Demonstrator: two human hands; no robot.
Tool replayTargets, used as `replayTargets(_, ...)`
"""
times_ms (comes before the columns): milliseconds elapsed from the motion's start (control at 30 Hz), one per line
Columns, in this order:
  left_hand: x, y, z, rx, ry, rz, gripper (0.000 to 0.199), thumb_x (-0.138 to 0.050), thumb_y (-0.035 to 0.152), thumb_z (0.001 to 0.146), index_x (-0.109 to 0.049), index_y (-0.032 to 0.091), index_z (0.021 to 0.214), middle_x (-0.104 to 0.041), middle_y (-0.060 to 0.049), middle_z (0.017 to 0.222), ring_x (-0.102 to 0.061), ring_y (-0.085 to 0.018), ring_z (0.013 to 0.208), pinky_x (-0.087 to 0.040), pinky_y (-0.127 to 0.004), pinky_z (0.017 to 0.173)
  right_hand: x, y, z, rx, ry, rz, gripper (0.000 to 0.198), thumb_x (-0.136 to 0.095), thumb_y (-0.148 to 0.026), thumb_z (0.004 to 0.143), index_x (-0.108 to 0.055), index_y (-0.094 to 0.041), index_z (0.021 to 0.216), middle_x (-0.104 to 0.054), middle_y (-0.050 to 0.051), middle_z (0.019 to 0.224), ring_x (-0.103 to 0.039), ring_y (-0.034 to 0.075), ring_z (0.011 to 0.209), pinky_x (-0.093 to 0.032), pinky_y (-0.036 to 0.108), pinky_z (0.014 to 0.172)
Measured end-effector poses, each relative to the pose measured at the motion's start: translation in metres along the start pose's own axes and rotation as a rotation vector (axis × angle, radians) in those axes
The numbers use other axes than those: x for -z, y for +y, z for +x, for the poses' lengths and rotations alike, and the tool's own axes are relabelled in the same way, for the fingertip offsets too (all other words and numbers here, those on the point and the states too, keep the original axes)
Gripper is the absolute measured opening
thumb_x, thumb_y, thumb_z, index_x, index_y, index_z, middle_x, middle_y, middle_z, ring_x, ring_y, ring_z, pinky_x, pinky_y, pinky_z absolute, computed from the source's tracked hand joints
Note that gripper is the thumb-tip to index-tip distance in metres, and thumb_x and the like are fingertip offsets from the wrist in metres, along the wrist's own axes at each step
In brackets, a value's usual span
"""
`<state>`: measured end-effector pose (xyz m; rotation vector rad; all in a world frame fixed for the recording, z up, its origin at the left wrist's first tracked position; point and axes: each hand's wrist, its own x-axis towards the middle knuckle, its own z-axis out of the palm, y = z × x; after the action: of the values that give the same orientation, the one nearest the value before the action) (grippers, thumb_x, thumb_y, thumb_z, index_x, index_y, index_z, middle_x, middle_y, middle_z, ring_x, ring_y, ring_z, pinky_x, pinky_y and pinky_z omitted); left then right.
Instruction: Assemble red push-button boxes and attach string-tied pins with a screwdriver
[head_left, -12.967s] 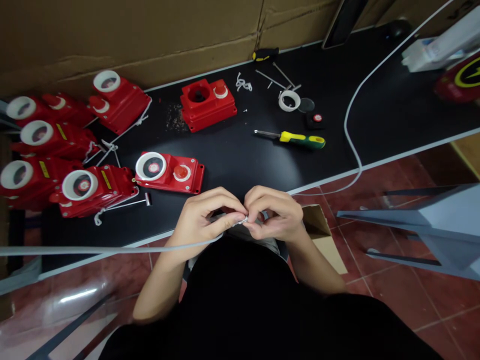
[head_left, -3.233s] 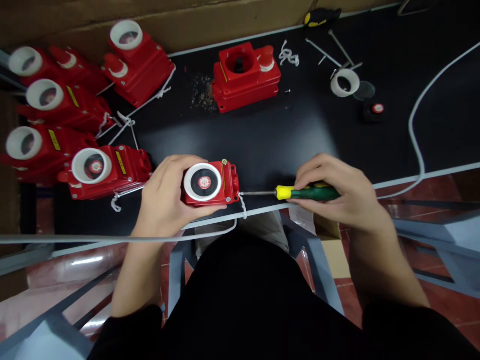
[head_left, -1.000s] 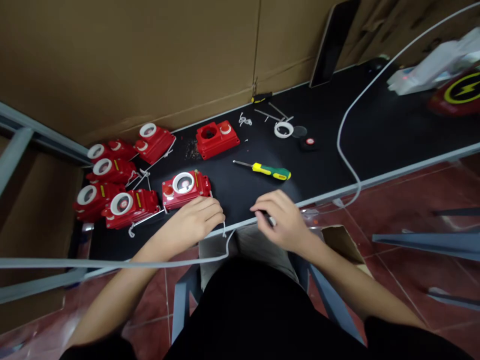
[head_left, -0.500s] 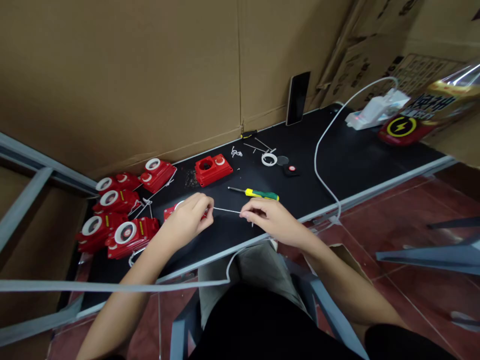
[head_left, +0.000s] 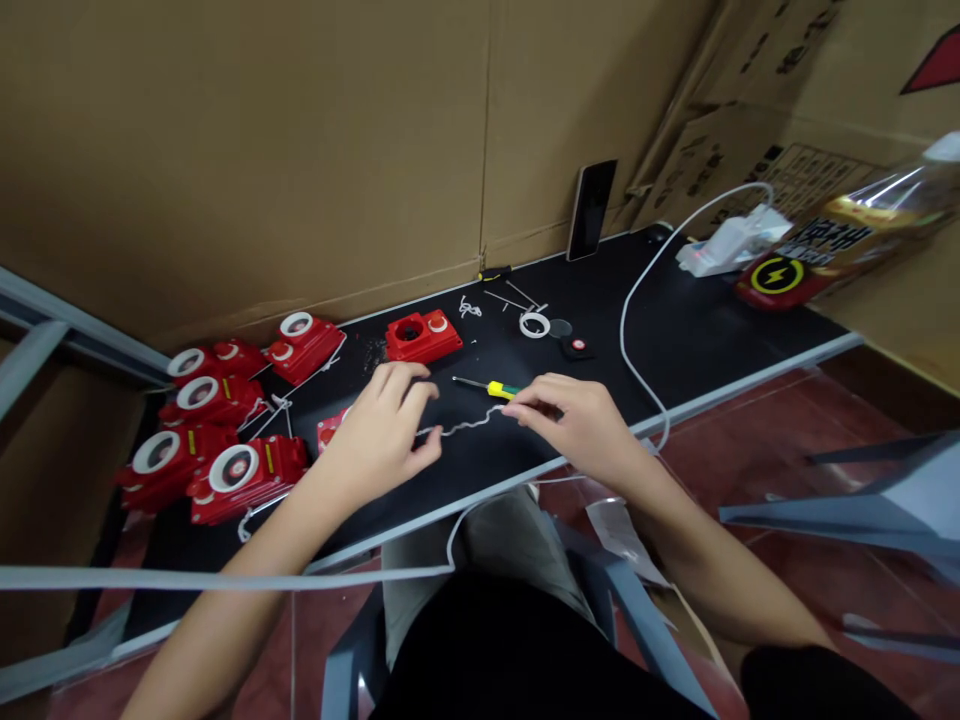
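Note:
A thin, wavy white string (head_left: 471,423) runs between my hands above the black tabletop. My right hand (head_left: 571,415) pinches its right end between thumb and fingertips. My left hand (head_left: 388,425) has its thumb and fingers apart, and the string's other end passes behind the thumb. Partly hidden by that hand is a red housing (head_left: 328,430). Just beyond the string lies a screwdriver (head_left: 495,388) with a yellow and green handle, partly covered by my right hand. Farther back sits an open red housing (head_left: 424,337) with a round hole.
Several red units with white rings (head_left: 234,468) crowd the left end. A loose white ring (head_left: 534,324), thin rods and a small black piece (head_left: 576,346) lie toward the back. A phone (head_left: 592,210) leans on the cardboard. A white cable (head_left: 626,330) crosses at right, near a bottle (head_left: 817,255).
My left hand has opened out of its pinch. The string, taut before, now hangs slack and wavy. My right hand has shifted slightly right and still pinches it.

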<state>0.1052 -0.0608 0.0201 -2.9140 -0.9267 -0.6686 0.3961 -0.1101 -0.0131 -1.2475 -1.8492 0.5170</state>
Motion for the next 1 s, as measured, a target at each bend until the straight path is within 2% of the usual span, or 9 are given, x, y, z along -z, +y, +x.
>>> replayTargets(100, -0.009, 0.02, 0.016, 0.029, 0.004, -0.322, 0.04, -0.076, 0.031, 0.107, -0.063, 0.019, 0.143, -0.073, -0.018, 0.143, -0.072, -0.034, 0.133, -0.063, -0.053, 0.113, 0.003, -0.008, 0.016, 0.084, -0.048, -0.005, 0.019, -0.077, -0.033, 0.107, -0.085, -0.023, 0.094, -0.08, 0.003, 0.087, -0.069, 0.018, 0.081, -0.053, 0.032, 0.079)
replayTargets(233, -0.027, 0.031, 0.03, 0.234, 0.04, -0.714, 0.008, -0.072, 0.029, 0.11, -0.071, 0.022, 0.106, -0.08, -0.002, 0.093, -0.076, -0.019, 0.081, -0.063, -0.031, 0.079, 0.01, -0.016, 0.034, 0.059, -0.121, 0.028, 0.022, -0.076, -0.031, 0.107, -0.084, -0.023, 0.089, -0.08, 0.003, 0.084, -0.07, 0.017, 0.079, -0.052, 0.032, 0.079)
replayTargets(333, -0.036, 0.03, 0.032, 0.265, 0.098, -0.762, 0.021, -0.073, 0.028, 0.11, -0.07, 0.021, 0.09, -0.072, 0.002, 0.076, -0.065, -0.015, 0.065, -0.054, -0.026, 0.067, 0.012, -0.015, 0.037, 0.017, -0.162, 0.054, 0.023, -0.076, -0.031, 0.106, -0.083, -0.022, 0.087, -0.08, 0.003, 0.084, -0.071, 0.017, 0.078, -0.051, 0.031, 0.077)
replayTargets(467, -0.041, 0.029, 0.029, 0.204, 0.206, -0.687, 0.013, -0.072, 0.026, 0.11, -0.079, 0.021, 0.101, -0.076, -0.002, 0.089, -0.062, -0.015, 0.07, -0.05, -0.026, 0.066, 0.012, -0.012, 0.031, -0.022, -0.222, 0.09, 0.026, -0.075, -0.035, 0.107, -0.08, -0.021, 0.085, -0.078, 0.002, 0.084, -0.07, 0.016, 0.077, -0.051, 0.031, 0.076)
replayTargets(600, -0.049, 0.032, 0.024, 0.213, 0.241, -0.674, 0.014, -0.071, 0.02, 0.106, -0.083, 0.021, 0.1, -0.072, 0.0, 0.083, -0.058, -0.013, 0.065, -0.047, -0.025, 0.063, 0.031, -0.006, 0.039, -0.005, -0.378, 0.062, 0.027, -0.073, -0.043, 0.108, -0.083, -0.022, 0.094, -0.081, 0.003, 0.09, -0.072, 0.017, 0.081, -0.053, 0.031, 0.078)
replayTargets(667, -0.054, 0.033, 0.022, 0.256, 0.251, -0.72, 0.012, -0.073, 0.02, 0.102, -0.084, 0.021, 0.097, -0.069, 0.001, 0.077, -0.057, -0.012, 0.062, -0.044, -0.025, 0.06, 0.045, 0.005, 0.058, -0.024, -0.358, -0.064, 0.026, -0.071, -0.043, 0.109, -0.085, -0.023, 0.101, -0.084, 0.004, 0.095, -0.076, 0.02, 0.086, -0.056, 0.034, 0.083)
replayTargets(800, -0.059, 0.034, 0.02, 0.366, 0.23, -0.86, 0.015, -0.077, 0.029, 0.1, -0.086, 0.021, 0.091, -0.069, 0.001, 0.074, -0.056, -0.012, 0.061, -0.041, -0.025, 0.056, 0.055, 0.045, 0.125, -0.176, -0.141, -0.566, 0.027, -0.063, -0.031, 0.11, -0.087, -0.018, 0.106, -0.086, 0.014, 0.113, -0.078, 0.031, 0.105, -0.057, 0.046, 0.101)
replayTargets(867, -0.059, 0.033, 0.019, 0.414, 0.228, -0.921, 0.017, -0.078, 0.031, 0.099, -0.087, 0.02, 0.09, -0.067, 0.001, 0.069, -0.053, -0.012, 0.059, -0.041, -0.025, 0.055, 0.045, 0.067, 0.16, -0.253, -0.217, -0.676, 0.028, -0.062, -0.023, 0.109, -0.087, -0.014, 0.116, -0.086, 0.019, 0.124, -0.077, 0.034, 0.117, -0.055, 0.047, 0.109)
replayTargets(1000, -0.056, 0.03, 0.016, 0.448, 0.257, -0.965, 0.018, -0.078, 0.033, 0.099, -0.087, 0.019, 0.091, -0.059, 0.004, 0.062, -0.046, -0.01, 0.055, -0.038, -0.024, 0.052, 0.018, 0.097, 0.206, -0.316, -0.323, -0.722, 0.02, -0.075, -0.018, 0.101, -0.088, -0.008, 0.111, -0.087, 0.022, 0.116, -0.079, 0.034, 0.113, -0.058, 0.044, 0.108)
